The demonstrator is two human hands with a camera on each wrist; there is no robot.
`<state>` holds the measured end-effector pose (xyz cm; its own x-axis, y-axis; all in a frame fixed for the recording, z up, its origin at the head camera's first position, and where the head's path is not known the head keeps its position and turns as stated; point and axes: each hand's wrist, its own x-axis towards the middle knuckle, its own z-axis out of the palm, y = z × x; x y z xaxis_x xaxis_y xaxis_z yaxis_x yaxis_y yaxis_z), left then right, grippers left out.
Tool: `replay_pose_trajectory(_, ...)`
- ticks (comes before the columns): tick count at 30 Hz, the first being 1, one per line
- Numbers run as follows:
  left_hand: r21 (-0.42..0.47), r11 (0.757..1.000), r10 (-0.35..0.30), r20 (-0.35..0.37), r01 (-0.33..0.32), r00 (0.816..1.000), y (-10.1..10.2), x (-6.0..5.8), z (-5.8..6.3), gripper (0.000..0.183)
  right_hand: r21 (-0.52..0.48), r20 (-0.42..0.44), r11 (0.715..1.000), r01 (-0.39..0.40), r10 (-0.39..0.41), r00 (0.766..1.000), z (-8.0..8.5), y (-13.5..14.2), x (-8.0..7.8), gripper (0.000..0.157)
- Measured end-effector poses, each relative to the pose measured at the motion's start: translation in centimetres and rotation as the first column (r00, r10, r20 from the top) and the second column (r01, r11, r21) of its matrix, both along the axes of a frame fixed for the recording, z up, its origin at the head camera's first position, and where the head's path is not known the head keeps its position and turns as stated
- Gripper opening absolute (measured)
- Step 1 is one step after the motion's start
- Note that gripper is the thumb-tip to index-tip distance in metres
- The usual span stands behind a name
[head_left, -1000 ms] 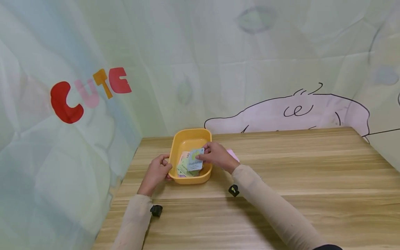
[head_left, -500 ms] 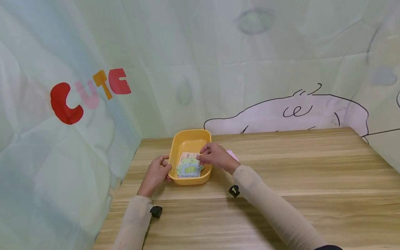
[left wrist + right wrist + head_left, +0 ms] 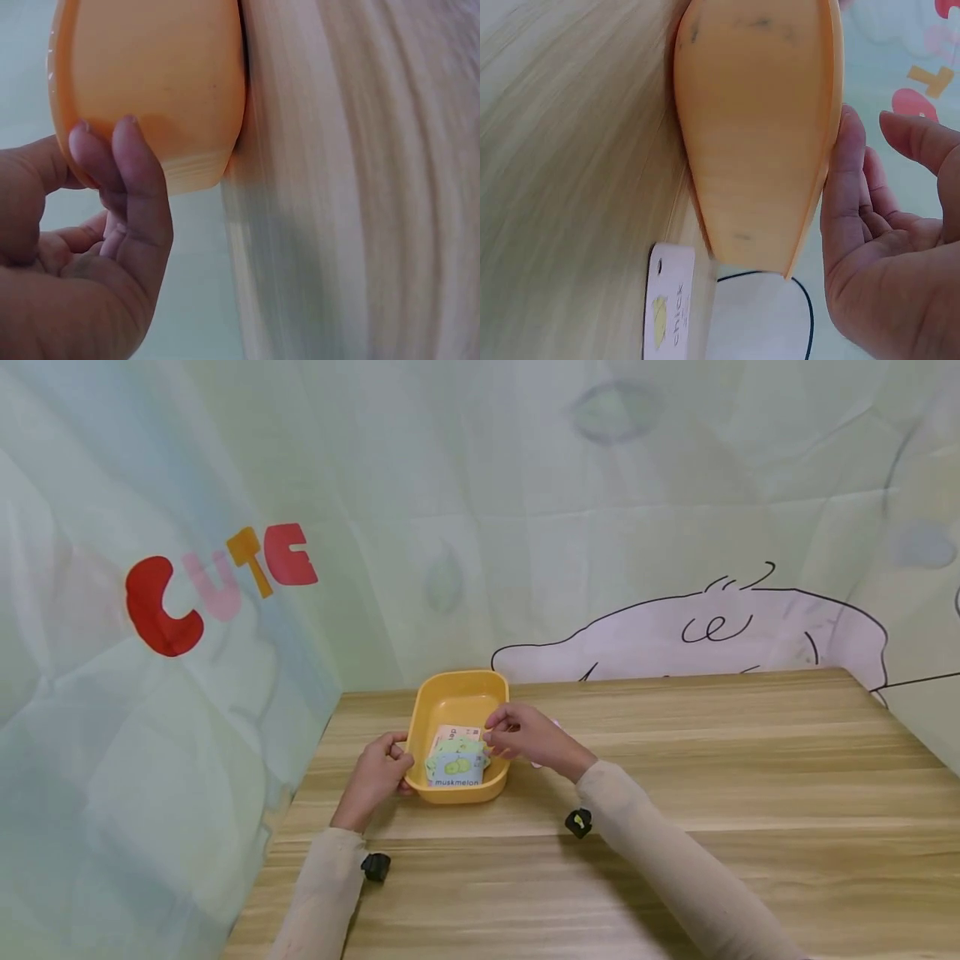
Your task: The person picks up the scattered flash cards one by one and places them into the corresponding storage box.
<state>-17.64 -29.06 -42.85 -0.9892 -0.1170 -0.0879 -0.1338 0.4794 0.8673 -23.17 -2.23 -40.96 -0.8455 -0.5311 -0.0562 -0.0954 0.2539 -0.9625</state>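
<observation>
A yellow plastic bin [image 3: 461, 703] stands on the table with several picture cards inside. On top lies a light blue muskmelon card [image 3: 457, 769], over a green-edged card and a pinkish one [image 3: 453, 732]. My left hand [image 3: 377, 775] grips the bin's left rim; in the left wrist view its thumb is over the edge and two fingers press the outer wall. Over the right rim hovers my right hand [image 3: 536, 739], thumb and forefinger apart with nothing between them, its fingers close against the rim in the right wrist view.
Right of the bin, a pale pink card reading "chick" [image 3: 670, 304] lies on the wooden table [image 3: 675, 793], mostly hidden by the right hand in the head view. A printed cloth wall [image 3: 600, 527] borders the table at the back and left.
The right hand held the light blue card over the bin and let it go; the card now lies on the others, picture side up. That hand has since drawn slightly right. The left stays put.
</observation>
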Motion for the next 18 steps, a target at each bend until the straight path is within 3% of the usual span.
replay_pose_trajectory(18, 0.001, 1.0, -0.022, -0.021, 0.022, 1.0, -0.2, 0.1, 0.0, 0.049, 0.02, -0.005, 0.999, 0.042, -0.042, 0.999, -0.9, 4.5, -0.9, 0.024)
